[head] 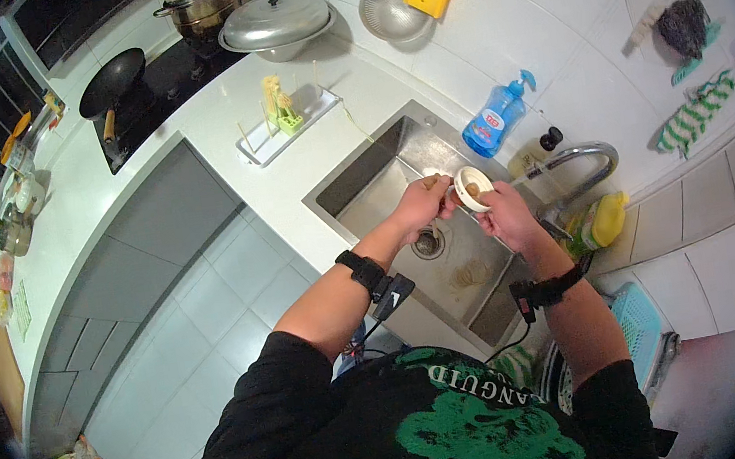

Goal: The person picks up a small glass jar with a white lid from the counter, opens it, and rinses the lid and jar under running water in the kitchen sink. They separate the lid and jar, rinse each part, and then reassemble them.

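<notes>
Over the steel sink (370,194), my right hand (503,211) grips a small white round dish or lid (473,189) tilted toward the camera, its thumb on the rim. Something small and brownish shows inside the ring of the dish. My left hand (424,207) is close to the dish's left edge with its fingers pinched together; whether it holds something small is not clear. The sink drain (428,244) lies below my left hand. The chrome faucet (581,163) arches to the right of my right hand.
A blue pump bottle (496,118) and a yellow bottle (606,220) stand behind the sink. On the counter left of it is a white tray (266,149) with upright pegs and a green holder. A lidded metal pan (276,22) and a black wok (115,81) sit farther back.
</notes>
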